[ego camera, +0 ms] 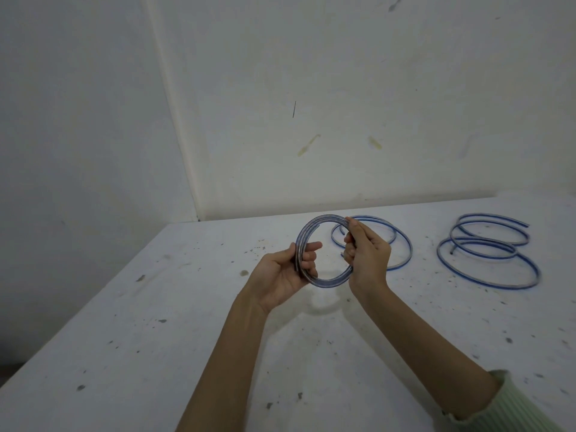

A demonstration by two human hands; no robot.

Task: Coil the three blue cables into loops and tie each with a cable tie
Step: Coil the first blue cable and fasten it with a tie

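Coil (324, 283) looks light but springy; left hand (282, 275) and right hand (369, 255) each clasp opposite sides; grip where turns overlap.

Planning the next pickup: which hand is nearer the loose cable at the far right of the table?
Right. The right hand holds the coil's right side, nearer the loose cable; the left hand holds the far side.

Glossy, seemingly plastic blue cables (486, 254) lie on a matt, speckled table (156, 353).
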